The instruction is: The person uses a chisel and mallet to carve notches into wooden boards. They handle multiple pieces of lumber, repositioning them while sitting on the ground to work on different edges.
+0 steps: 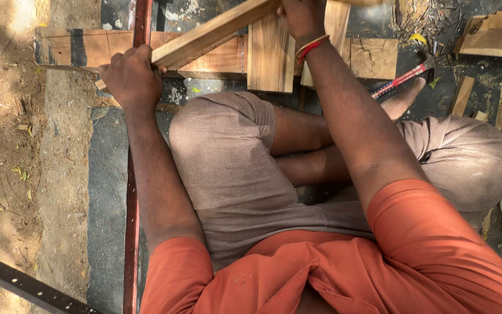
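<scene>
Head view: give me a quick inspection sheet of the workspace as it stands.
Surface: dark paved ground, sandy dirt on its left.
Job's things: long wooden batten lying slanted across flat wooden planks.
Clutter: hammer by the foot; wood offcuts; twig litter.
Grippers: left hand clasps the batten's lower end; right hand rests on it higher up.
Cables: nothing seen.
Surroundings: reddish metal bar running up the frame; black perforated strip; person seated cross-legged.
</scene>
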